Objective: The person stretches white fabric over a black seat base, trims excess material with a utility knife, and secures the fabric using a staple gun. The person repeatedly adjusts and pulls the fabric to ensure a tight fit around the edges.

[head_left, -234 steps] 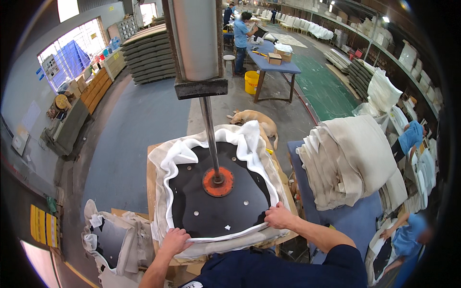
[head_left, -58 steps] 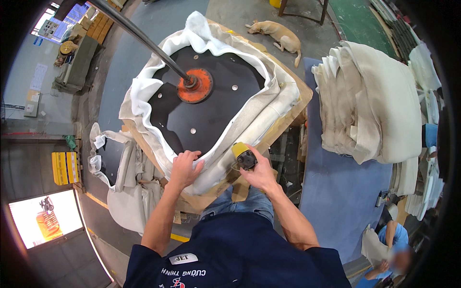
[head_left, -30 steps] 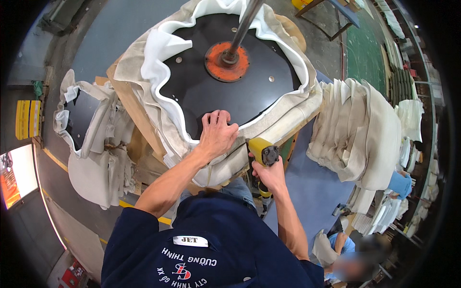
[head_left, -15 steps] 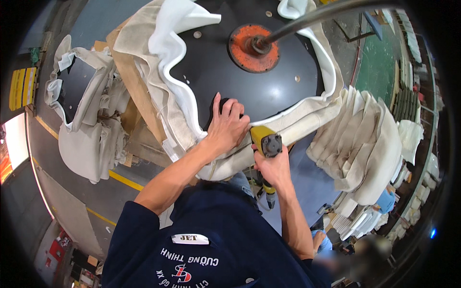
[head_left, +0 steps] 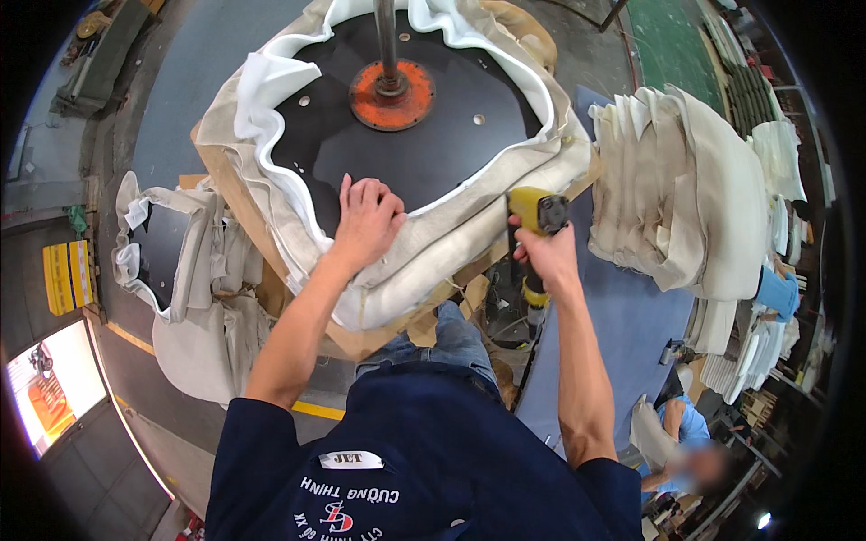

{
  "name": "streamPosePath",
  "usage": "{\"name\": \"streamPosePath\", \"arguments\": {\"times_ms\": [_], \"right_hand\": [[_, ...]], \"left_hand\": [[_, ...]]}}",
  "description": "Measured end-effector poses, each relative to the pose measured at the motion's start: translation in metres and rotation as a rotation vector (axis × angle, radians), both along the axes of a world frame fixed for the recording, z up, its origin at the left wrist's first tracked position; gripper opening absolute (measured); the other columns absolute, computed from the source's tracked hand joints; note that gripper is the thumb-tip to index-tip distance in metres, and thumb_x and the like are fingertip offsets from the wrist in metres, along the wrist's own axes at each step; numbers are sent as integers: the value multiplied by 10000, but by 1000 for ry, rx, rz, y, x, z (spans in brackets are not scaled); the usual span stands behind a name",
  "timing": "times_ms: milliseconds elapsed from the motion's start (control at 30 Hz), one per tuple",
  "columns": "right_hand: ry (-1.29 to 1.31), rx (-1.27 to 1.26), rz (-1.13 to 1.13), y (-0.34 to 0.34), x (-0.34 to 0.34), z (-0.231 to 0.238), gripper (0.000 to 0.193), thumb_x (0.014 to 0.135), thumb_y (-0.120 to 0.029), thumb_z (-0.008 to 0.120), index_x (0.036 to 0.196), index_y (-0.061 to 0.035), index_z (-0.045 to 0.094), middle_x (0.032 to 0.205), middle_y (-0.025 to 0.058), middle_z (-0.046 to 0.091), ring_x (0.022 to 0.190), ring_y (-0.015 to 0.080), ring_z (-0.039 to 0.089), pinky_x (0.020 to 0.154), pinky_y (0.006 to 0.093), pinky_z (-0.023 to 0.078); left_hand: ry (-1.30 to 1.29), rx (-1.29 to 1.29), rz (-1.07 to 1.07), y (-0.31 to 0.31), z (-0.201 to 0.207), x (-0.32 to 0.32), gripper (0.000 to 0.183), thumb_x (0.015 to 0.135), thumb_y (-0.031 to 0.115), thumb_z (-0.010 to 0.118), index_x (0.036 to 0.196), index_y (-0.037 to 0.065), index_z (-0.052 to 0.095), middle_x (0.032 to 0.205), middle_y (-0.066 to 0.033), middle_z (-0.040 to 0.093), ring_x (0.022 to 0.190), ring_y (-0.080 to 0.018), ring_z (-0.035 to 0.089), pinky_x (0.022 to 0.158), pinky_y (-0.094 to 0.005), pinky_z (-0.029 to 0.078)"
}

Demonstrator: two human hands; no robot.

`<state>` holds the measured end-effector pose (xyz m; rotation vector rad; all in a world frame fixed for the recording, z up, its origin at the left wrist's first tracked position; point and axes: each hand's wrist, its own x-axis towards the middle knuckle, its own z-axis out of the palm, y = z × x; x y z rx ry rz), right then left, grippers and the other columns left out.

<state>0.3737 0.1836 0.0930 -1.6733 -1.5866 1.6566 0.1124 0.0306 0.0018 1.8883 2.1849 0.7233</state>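
A black panel (head_left: 424,167) lies in front of me, edged with white padding (head_left: 263,131) and beige fabric (head_left: 433,243). On the panel's near left edge rests my left hand (head_left: 368,221), its fingers loosely bent and slightly apart, holding nothing that shows; its thumb is hidden. My right hand (head_left: 548,257) grips a yellow pneumatic staple gun (head_left: 534,206) by its handle. The gun is over the near right side of the beige fabric; whether its nose touches anything I cannot tell. An orange round flange (head_left: 391,96) with a metal pole stands on the panel.
Beige covers (head_left: 667,189) are stacked at the right beside a blue-grey surface (head_left: 586,361). At the left stands another black panel with beige fabric (head_left: 194,234). A wooden board (head_left: 236,194) sticks out under the work. A co-worker in a blue shirt (head_left: 687,419) is at lower right.
My right hand has moved the staple gun right, away from my left hand and the panel's edge. My left hand stays on the near left edge. The whole view has shifted.
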Motion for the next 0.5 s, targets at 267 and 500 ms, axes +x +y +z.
{"name": "streamPosePath", "arguments": {"times_ms": [267, 500], "right_hand": [[51, 26, -99, 10, 23, -12, 215, 817, -29, 648, 1021, 18, 698, 903, 66, 730, 516, 133, 614, 463, 290, 478], [73, 13, -176, -3, 17, -9, 333, 809, 38, 627, 1140, 34, 663, 965, 88, 744, 536, 134, 616, 471, 286, 492]], "left_hand": [[189, -37, -331, 30, 37, 19, 616, 924, 373, 631, 1480, 142, 500, 1585, -79, 394, 1511, -340, 271, 1234, -647, 136], [281, -70, -757, 88, 18, 49, 671, 1018, 514, 389, 1586, 158, 379, 1689, 5, 274, 1587, -321, 114, 1242, -677, 15]]}}
